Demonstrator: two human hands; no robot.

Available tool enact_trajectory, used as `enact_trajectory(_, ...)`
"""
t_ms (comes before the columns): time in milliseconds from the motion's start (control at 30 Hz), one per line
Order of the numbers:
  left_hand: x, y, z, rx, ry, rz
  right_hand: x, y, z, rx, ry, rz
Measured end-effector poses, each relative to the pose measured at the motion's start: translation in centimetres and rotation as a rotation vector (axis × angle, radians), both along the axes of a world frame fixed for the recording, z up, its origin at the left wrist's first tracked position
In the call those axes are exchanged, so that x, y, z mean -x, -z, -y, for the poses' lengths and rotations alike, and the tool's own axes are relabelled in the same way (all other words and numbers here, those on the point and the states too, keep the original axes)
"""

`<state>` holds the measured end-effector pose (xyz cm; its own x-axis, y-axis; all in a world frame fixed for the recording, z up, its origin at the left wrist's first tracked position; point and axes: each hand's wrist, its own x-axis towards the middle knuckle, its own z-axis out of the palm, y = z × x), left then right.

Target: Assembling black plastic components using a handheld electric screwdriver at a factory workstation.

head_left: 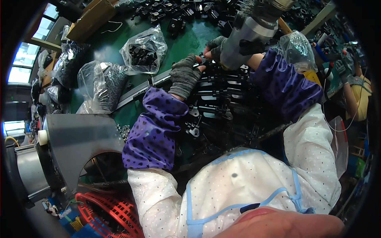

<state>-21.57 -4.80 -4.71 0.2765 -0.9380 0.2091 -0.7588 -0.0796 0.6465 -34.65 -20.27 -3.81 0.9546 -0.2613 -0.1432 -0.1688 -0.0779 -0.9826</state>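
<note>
My left hand (185, 77), in a grey fingerless glove, reaches over the workbench with thumb and fingertips drawn together. Close to its right, my right hand (216, 47) wears the same kind of glove and has its fingers bent inward. Small metal parts (203, 60) lie at the fingertips of both hands; what each one grips is too small to make out. A silver cylindrical machine head (247, 41) hides part of the right hand and wrist. Nearer to me, black and silver metal fittings (214, 93) lie in rows. A long metal rail (133, 92) runs from the lower left toward my left hand.
Clear plastic bags of parts (143, 53) stand left, another bag (298, 49) right. Loose black parts (176, 20) cover the bench's far side. A grey machine housing (85, 137) and red basket (113, 214) are at lower left. A co-worker (359, 93) is at far right.
</note>
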Motion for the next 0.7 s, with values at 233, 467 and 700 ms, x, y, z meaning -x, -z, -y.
enact_trajectory(233,-0.5,0.8,0.7,0.141,0.058,0.093,-0.4,0.2,-0.5,0.005,-0.034,-0.066)
enact_trajectory(467,-0.5,0.6,0.5,0.031,0.062,0.041,-0.4,0.4,-0.7,0.128,0.033,-0.133)
enact_trajectory(700,0.1,-0.5,1.2,-0.036,0.051,0.126,6.7,-8.6,-1.5,0.497,0.279,0.518)
